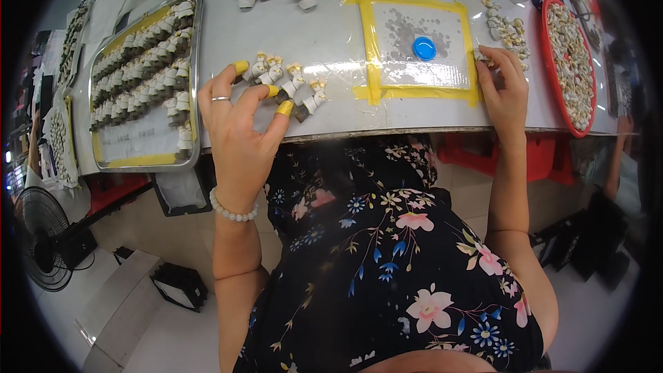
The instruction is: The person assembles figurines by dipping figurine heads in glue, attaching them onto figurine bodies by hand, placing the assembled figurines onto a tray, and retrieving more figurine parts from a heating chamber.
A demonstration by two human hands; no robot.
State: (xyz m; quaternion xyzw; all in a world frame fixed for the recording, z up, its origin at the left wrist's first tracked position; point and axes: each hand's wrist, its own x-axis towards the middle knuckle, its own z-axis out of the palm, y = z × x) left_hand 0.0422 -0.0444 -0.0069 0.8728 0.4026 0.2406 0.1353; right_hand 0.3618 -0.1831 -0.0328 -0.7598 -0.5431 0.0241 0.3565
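At ten o'clock from the middle of the view, the left hand (pixel 242 124) is held over the worktop (pixel 324 34) with its thumb and fingers spread wide, yellow covers (pixel 284 108) being worn on three of the tips. Just beyond those tips, at eleven o'clock, a loose cluster of small white-and-dark figurines (pixel 312 101) with yellowish tops is laid out; whether any of them is gripped by this hand cannot be told. A bracelet (pixel 235 215) of pale beads is worn on the left wrist. At two o'clock, the right hand (pixel 504 86) is narrowed, and a small white piece (pixel 481 57) is pinched between thumb and fingers, partly hidden by them. Just beside that hand, to its eleven o'clock, a square of yellow tape (pixel 371 48) is stuck to the worktop, and a round blue lid (pixel 424 48) is set inside it, among grey blotches. Past the right hand's twelve o'clock, small pale pieces (pixel 507 27) are strung out in a line, and farther out at two o'clock a red basket (pixel 550 41) is filled with similar ones. Far out at ten o'clock, a metal tray (pixel 198 48) is lined with rows of figurines, and between eleven and twelve, darker white-based figures (pixel 307 0) are grouped near the far edge.
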